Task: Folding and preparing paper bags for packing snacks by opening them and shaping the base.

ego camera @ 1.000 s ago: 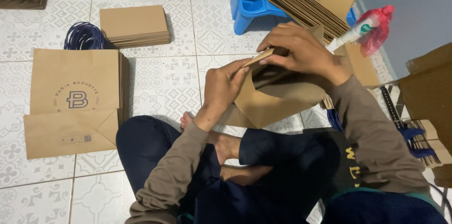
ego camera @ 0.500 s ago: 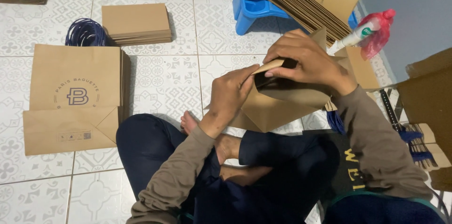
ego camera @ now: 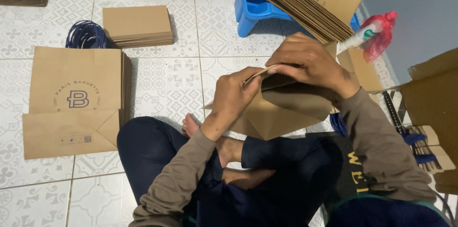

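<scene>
Both hands are now sitting lower on the brown paper bag (ego camera: pixel 286 112) than half a second ago, flattening its top edge above the crossed legs. Left hand (ego camera: pixel 234 95) is pinching that edge; right hand (ego camera: pixel 310 62) is pressing down, fingers together. White patterned floor tiles (ego camera: pixel 167 84) are carrying a stack of finished bags (ego camera: pixel 74 98), folded card pieces (ego camera: pixel 138 25), blue cord (ego camera: pixel 86 35) and a blue plastic stool (ego camera: pixel 255 10).

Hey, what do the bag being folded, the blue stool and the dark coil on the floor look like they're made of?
The bag, held by the left hand and right hand, looks like brown kraft paper: matte, with crisp creases. The blue stool appears to be moulded plastic, smooth with a slight sheen. The dark blue coil seems to be thin cord or twisted paper rope; too small to tell which.
</scene>
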